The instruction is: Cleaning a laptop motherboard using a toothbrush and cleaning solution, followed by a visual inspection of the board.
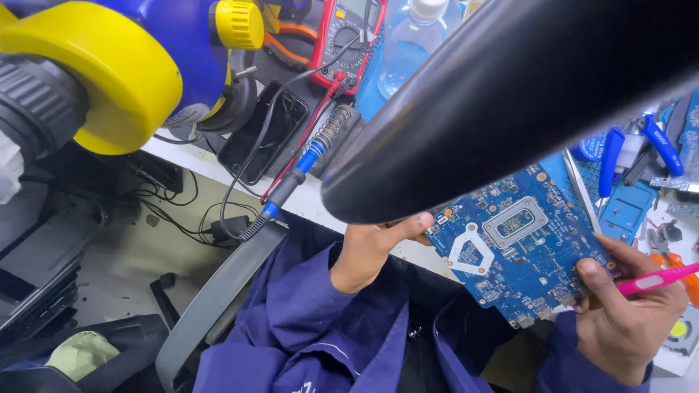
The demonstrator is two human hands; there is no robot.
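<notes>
**Inspector:** State the position of the circuit board [513,247].

**Technician:** The blue circuit board sits at the near edge of the desk [309,200], partly overhanging it above the person's lap. It is tilted, component side up, with a silver processor frame near its middle.

**Inspector:** State the condition of each grip.

**Technician:** The left hand [368,251] pinches the board's left edge, thumb on top, fingers hidden beneath. The right hand [626,316] is closed on a pink brush [655,279] and at the same time steadies the board's right corner with a fingertip. Both grips are clenched; neither hand is free.

**Inspector:** Handling characteristics?

**Technician:** Judged from its form, the board is light, thin and stiff, yet fragile. Flexing could crack solder joints, and the populated face carries small parts that could shear off. The recommended hold is by the bare edges, as the left hand does, away from the processor frame and the connectors.

**Inspector:** Surrounding items?

**Technician:** A large black tube [510,94] crosses the upper view and hides part of the desk. A soldering iron [298,171] with a blue collar lies near the desk's near edge. A red multimeter [348,36] and a clear bottle [415,36] stand toward the far edge. Blue-handled pliers [641,145] lie at the right.
</notes>
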